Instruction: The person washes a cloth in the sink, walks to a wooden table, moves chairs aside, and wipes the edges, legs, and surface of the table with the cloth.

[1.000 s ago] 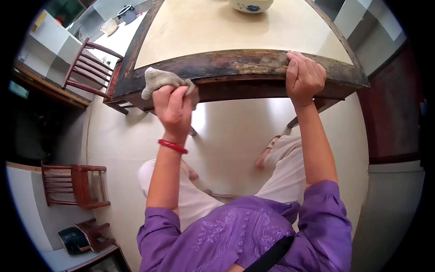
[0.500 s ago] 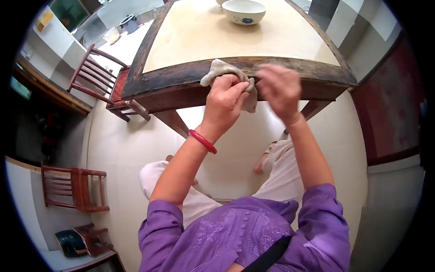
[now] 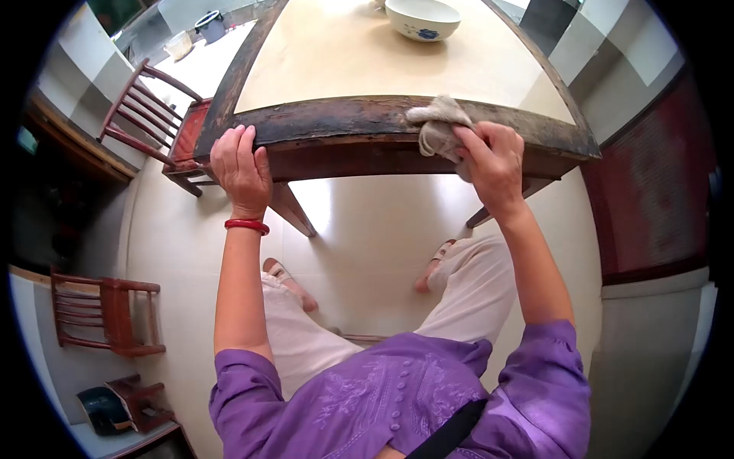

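My right hand (image 3: 495, 164) is closed on a bunched, greyish-beige cloth (image 3: 442, 126) at the table's near edge, right of the middle. Part of the cloth lies over the dark wooden rim, and part hangs down in front. My left hand (image 3: 241, 170), with a red bangle on the wrist, rests on the rim near the left corner. Its fingers lie stretched over the edge and hold nothing. The wooden table (image 3: 329, 118) has a worn, dark frame around a pale top.
A white bowl with a blue flower (image 3: 423, 19) stands toward the far side of the tabletop. A red-brown wooden chair (image 3: 157, 115) is beside the table's left corner. Another chair (image 3: 115, 314) stands at the lower left, and a dark red panel (image 3: 657, 176) on the right.
My left hand has let go of the cloth and moved left onto the table rim. My right hand has taken the cloth, which is now farther right along the edge.
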`<state>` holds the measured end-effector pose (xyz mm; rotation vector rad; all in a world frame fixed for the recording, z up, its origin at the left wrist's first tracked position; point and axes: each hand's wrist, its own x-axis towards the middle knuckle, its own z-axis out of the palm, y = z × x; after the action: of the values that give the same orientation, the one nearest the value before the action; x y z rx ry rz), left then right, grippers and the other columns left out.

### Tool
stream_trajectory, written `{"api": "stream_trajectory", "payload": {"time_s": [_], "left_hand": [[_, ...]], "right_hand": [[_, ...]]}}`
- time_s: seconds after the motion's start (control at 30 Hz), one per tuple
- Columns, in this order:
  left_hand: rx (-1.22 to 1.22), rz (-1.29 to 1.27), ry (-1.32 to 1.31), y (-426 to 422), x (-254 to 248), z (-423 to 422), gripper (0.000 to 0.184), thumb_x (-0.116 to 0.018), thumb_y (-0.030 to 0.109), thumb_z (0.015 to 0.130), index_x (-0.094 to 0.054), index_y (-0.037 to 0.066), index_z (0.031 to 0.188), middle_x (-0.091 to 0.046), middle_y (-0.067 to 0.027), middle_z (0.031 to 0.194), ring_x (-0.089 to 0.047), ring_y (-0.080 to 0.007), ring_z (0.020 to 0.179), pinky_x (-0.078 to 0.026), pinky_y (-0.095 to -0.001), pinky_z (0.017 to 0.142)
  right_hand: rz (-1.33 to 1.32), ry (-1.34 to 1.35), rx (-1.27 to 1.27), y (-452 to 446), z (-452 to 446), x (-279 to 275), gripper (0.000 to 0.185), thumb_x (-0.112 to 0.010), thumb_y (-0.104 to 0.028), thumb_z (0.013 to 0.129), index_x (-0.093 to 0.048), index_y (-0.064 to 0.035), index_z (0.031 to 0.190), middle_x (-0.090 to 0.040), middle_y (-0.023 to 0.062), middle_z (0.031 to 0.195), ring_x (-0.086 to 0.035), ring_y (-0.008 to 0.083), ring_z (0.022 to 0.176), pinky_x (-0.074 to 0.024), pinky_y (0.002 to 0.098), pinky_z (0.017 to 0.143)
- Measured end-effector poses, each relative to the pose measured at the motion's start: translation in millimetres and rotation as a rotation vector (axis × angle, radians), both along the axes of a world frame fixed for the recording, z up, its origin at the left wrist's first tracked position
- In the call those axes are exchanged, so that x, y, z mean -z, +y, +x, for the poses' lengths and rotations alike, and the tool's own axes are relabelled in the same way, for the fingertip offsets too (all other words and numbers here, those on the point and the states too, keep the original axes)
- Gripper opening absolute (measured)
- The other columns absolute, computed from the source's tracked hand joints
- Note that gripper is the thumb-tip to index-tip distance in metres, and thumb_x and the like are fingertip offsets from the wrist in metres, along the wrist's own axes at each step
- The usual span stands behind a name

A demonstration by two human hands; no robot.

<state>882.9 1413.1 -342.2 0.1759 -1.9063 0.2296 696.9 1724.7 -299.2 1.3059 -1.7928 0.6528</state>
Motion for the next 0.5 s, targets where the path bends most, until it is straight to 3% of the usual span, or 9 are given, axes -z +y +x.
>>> {"api": "stream_trajectory", "payload": {"time_s": [0.13,0.3,0.5], "left_hand": [[-0.040,0.045,0.099,-2,19,-19,0.032,-0.037,0.025,0.100,-0.052,0.005,0.119,-0.055,-0.0130,0.119,-0.050,-0.0298,0.113,-0.027,-0.0497,0.104],[-0.078,-0.023,0.103,-9,23,-21,0.031,-0.035,0.026,0.100,-0.052,0.007,0.117,-0.055,-0.0112,0.117,-0.051,-0.0283,0.113,-0.028,-0.0485,0.103],[-0.093,-0.024,0.071,-9,21,-16,0.028,-0.037,0.025,0.099,-0.051,0.009,0.118,-0.055,-0.0100,0.117,-0.051,-0.0259,0.114,-0.029,-0.0480,0.103]], "right_hand": [[-0.056,0.037,0.040,-20,10,18,0.023,-0.069,-0.006,0.069,-0.067,-0.0076,0.092,-0.053,0.0035,0.082,-0.052,0.0226,0.078,-0.0385,0.0374,0.066],[-0.050,0.003,-0.119,-81,37,13,0.019,-0.065,-0.010,0.074,-0.067,-0.0090,0.093,-0.051,0.0031,0.079,-0.052,0.0213,0.079,-0.0365,0.0369,0.069],[0.044,-0.035,-0.048,-34,21,-2,0.018,-0.066,-0.013,0.074,-0.068,-0.0136,0.092,-0.054,-0.0010,0.082,-0.053,0.0173,0.081,-0.0347,0.0349,0.071]]}}
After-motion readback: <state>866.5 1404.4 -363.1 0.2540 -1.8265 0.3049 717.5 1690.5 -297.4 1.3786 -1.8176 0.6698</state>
